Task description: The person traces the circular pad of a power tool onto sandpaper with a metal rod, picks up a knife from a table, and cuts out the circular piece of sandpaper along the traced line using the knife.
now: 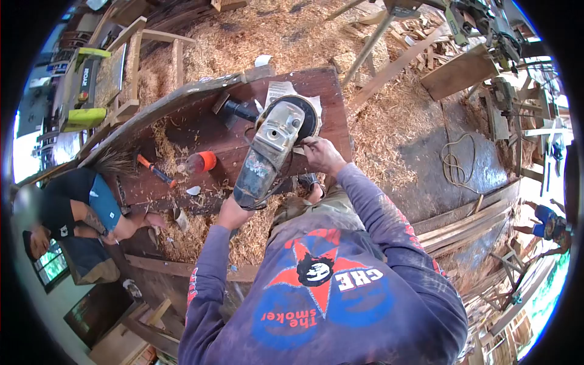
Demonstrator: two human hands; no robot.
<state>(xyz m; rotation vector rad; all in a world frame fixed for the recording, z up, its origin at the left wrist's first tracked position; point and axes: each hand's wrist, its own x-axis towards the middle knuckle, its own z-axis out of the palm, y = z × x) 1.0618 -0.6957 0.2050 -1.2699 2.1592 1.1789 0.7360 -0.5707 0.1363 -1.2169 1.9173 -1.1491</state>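
My left hand (234, 213) is wrapped around the rear body of a worn, dusty angle grinder (266, 159), held over a reddish-brown wooden bench. The grinder's head carries a round black disc (312, 118). A torn pale sheet with print (280, 89) shows around the disc's edge. My right hand (323, 155) is at the near right edge of the disc, fingers bent together; what lies between them is too small to make out. Left of the grinder head lies a dark-handled tool (238, 111). An orange-capped clear container (204, 161) and an orange-and-black screwdriver-like tool (156, 170) lie farther left.
Wood shavings (225, 45) cover the floor around the wooden bench (333, 91). A curved timber (176, 100) runs along its far side. A person (91, 213) sits at the left; another (547, 222) is far right. A coiled cord (457, 161) lies on the right.
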